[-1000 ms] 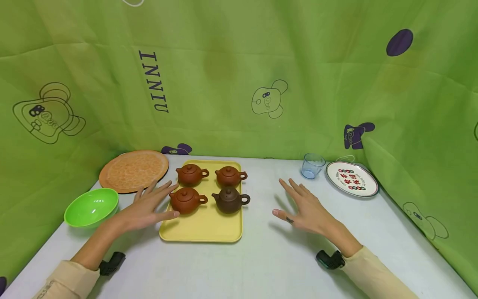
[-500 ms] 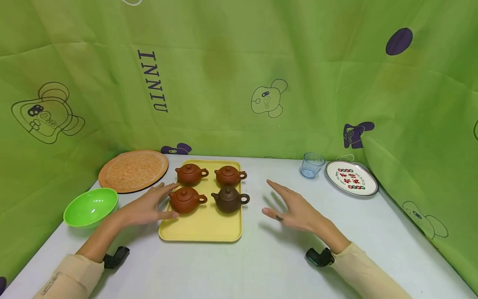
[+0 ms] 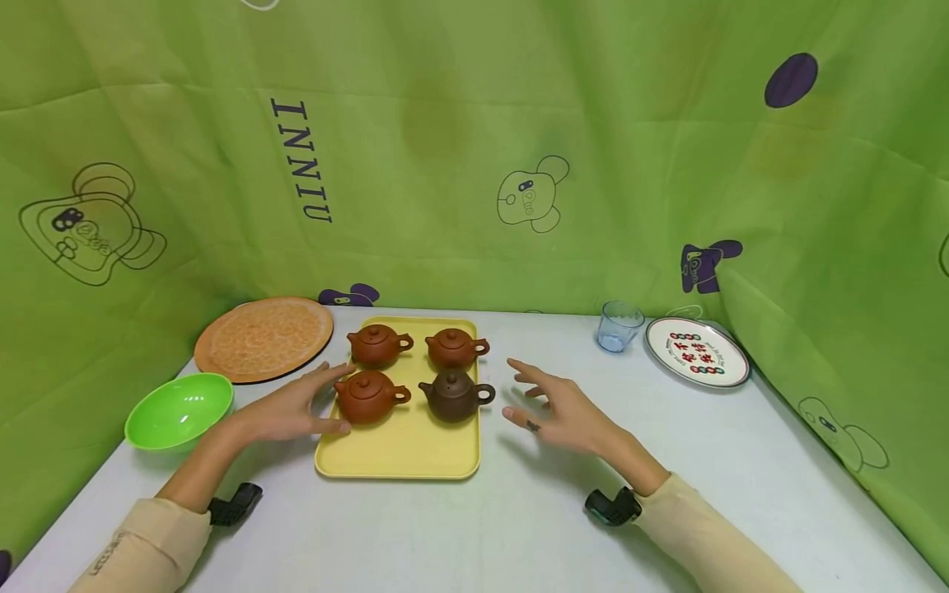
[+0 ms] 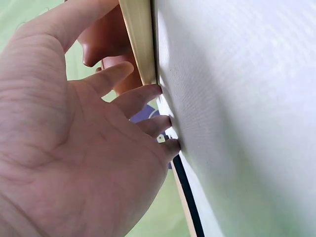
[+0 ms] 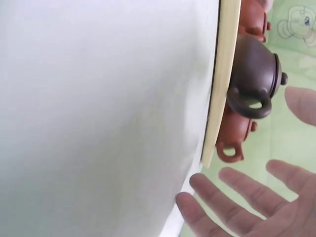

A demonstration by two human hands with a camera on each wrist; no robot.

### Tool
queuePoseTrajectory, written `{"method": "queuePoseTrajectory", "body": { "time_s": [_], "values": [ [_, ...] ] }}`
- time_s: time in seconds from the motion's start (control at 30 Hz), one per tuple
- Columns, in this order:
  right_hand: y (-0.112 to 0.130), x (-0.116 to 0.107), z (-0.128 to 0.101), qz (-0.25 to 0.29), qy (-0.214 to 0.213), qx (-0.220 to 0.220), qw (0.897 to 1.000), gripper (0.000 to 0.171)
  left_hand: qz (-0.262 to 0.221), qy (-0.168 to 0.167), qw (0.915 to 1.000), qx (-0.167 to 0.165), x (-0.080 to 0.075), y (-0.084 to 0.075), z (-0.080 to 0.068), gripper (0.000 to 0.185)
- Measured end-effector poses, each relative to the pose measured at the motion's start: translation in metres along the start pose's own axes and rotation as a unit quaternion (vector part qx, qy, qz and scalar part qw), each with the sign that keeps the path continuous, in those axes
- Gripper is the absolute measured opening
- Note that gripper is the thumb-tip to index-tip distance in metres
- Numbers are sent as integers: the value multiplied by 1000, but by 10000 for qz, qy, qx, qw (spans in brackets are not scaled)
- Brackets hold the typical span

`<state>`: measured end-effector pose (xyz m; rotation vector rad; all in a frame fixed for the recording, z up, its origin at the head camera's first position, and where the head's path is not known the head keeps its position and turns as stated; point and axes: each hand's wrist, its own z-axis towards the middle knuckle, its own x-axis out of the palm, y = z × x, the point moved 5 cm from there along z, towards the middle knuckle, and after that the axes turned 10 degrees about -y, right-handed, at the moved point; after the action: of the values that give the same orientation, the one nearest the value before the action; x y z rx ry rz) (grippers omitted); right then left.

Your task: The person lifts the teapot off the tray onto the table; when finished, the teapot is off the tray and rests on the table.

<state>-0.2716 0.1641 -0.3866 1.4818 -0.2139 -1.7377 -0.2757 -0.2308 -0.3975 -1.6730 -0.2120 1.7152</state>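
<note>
Hands flank a rectangular yellow tray (image 3: 400, 461): left hand (image 3: 285, 409) and right hand (image 3: 559, 412), fingers relaxed; four round clay teapots, handles pointing right.

Sleeves: pale beige, long, worn on both arms; faint lettering seen on the left cuff.
Wrists: black camera units strapped under each.
Right hand (image 3: 567, 416): small dark mark on one finger.
Left hand (image 3: 285, 412): bare.

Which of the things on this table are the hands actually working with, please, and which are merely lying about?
In hand:
yellow tray
four teapots, e.g. dark one
left hand
right hand

Lying about:
green bowl
orange mat
glass cup
printed plate
</note>
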Motion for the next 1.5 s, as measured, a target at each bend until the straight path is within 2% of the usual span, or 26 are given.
{"method": "queuePoseTrajectory", "body": {
  "time_s": [0.3,0.47,0.7,0.87,1.13,1.5],
  "values": [
    [6,12,11,508,-94,193,9985,64,-186,107,9998,-29,4,7,2,89],
    [7,18,15,536,-137,385,9977,60,-215,147,9996,-82,4,9,2,90],
    [11,25,19,743,-74,395,9964,54,-288,200,9993,-153,5,11,1,93],
    [15,28,20,904,82,505,9946,46,-285,196,9993,-163,4,9,-1,94],
    [18,29,23,1008,69,615,9930,29,-355,172,9991,-161,4,10,-1,92],
    [15,32,25,1171,46,807,9898,25,-334,184,9991,-194,4,14,0,92]
  ]
}}
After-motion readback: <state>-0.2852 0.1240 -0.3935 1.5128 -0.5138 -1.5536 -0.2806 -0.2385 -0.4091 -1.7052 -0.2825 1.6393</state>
